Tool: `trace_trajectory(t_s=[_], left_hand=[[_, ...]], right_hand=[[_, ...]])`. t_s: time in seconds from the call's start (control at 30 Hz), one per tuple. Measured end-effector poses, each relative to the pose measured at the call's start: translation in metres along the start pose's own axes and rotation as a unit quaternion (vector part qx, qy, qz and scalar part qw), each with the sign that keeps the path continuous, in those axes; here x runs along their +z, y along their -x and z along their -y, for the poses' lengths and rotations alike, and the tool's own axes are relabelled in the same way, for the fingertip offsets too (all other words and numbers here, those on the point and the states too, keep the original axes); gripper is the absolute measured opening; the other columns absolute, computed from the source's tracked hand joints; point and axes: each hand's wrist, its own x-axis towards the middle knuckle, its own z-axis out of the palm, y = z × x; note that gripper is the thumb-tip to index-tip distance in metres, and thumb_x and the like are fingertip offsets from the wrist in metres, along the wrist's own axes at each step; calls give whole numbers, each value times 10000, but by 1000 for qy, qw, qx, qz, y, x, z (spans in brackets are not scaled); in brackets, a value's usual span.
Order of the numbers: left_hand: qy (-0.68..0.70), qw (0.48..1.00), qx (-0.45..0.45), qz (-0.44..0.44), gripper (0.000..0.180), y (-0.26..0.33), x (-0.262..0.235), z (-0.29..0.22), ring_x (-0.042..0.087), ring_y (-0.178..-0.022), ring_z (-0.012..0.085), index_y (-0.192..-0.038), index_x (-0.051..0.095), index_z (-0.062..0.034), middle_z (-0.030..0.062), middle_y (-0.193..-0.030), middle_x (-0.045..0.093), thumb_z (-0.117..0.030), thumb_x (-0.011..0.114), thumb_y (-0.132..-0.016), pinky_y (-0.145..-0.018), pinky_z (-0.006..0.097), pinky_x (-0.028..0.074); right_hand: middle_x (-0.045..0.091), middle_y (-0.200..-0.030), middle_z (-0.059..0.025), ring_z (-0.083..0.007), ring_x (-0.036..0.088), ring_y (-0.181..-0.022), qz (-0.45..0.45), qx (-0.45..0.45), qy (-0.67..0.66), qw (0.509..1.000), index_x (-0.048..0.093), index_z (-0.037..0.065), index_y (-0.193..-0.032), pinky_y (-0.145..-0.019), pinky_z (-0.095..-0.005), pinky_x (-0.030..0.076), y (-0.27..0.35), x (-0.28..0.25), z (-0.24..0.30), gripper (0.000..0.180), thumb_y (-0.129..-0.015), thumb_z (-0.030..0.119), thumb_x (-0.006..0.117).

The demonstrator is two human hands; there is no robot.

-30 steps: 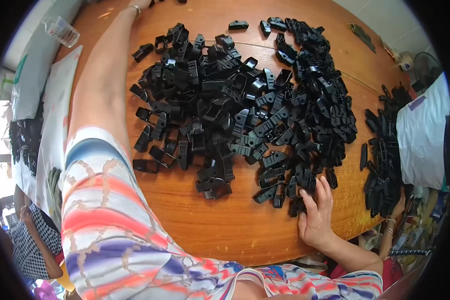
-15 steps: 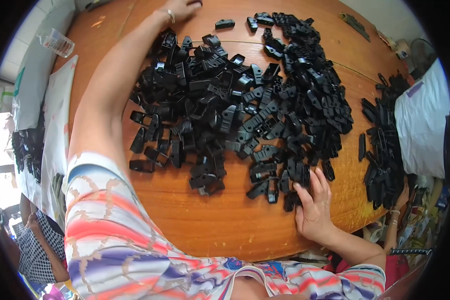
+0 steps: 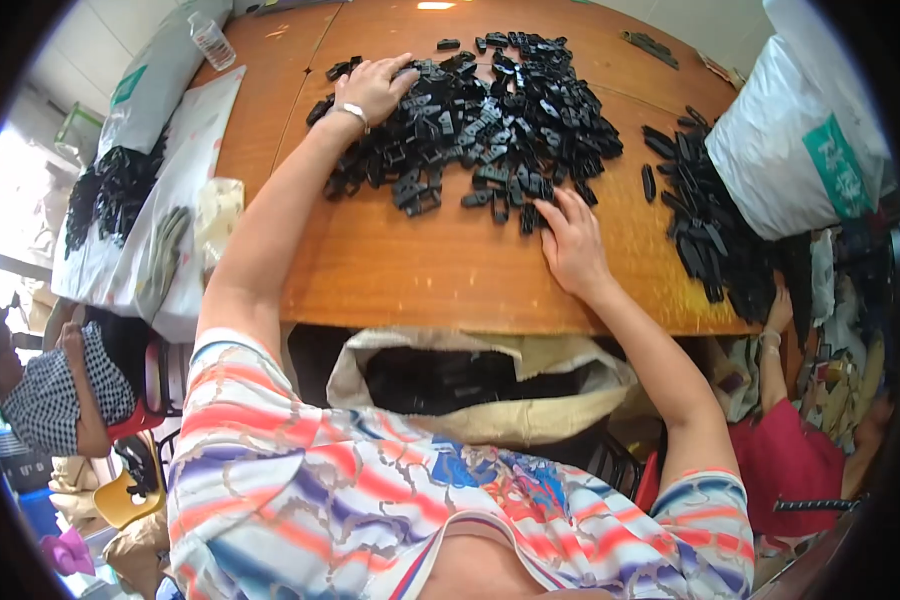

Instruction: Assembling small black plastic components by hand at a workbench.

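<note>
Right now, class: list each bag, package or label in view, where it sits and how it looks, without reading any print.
White plastic sack with green label: table's right end, bulging.
Grey plastic sack with green patch: far left, slumped.
Clear plastic bottle: top left, lying.
Open beige sack: below the table's near edge, dark inside.

— What lies under your hands?

— A heap of small black plastic parts (image 3: pixel 480 130), flat and buckle-like with slots in them, glossy, tumbled at all angles and piled on one another.

— Where does it sit against your left hand (image 3: pixel 372 88)?

— Your left hand rests palm down on the heap's far left corner, fingers spread over the pieces; a few parts lie loose just beyond and beside it.

— And your right hand (image 3: pixel 573 245)?

— Your right hand lies flat at the heap's near edge, fingertips touching the closest pieces. The bulk spreads away from your fingertips, and between your two hands the parts thin out into scattered singles.
</note>
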Motion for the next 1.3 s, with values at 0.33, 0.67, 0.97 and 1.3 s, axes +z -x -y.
trace_trajectory(t_s=[0.33, 0.67, 0.97, 1.3], left_hand=[[-9, 992, 100, -75, 474, 190, 27, -68, 343, -1344, 400, -1340, 534, -248, 139, -1475, 376, -285, 615, -874, -1068, 452, 364], [-16, 987, 139, -80, 319, 208, 4, -88, 400, -1298, 345, -1068, 667, -157, 106, -1327, 518, -187, 741, -759, -1019, 439, 399], [21, 972, 217, -93, 263, 203, 1, -116, 475, -1221, 303, -980, 612, -88, 77, -1213, 594, -74, 710, -737, -966, 418, 410], [200, 955, 219, -22, 186, 207, 21, -139, 543, -928, 315, -848, 553, -44, 95, -891, 557, -8, 697, -737, -768, 385, 465]], right_hand=[[549, -1223, -159, -338, 496, -1175, -56, 0, 10, 998, 612, 106, -1161, -968, -435, 417, 4, 11, -10, 316, -848, 149, 595], [583, -1075, -120, -303, 542, -1050, -75, 3, 36, 997, 632, 113, -1112, -875, -437, 451, 6, 4, -9, 309, -809, 174, 646], [594, -953, -97, -302, 587, -939, -86, 41, -22, 995, 649, 94, -1017, -796, -395, 493, 18, -6, 1, 270, -763, 155, 717], [624, -932, -104, -319, 632, -842, -62, 134, -133, 980, 658, 71, -956, -722, -391, 514, 41, -9, 31, 232, -762, 164, 745]])
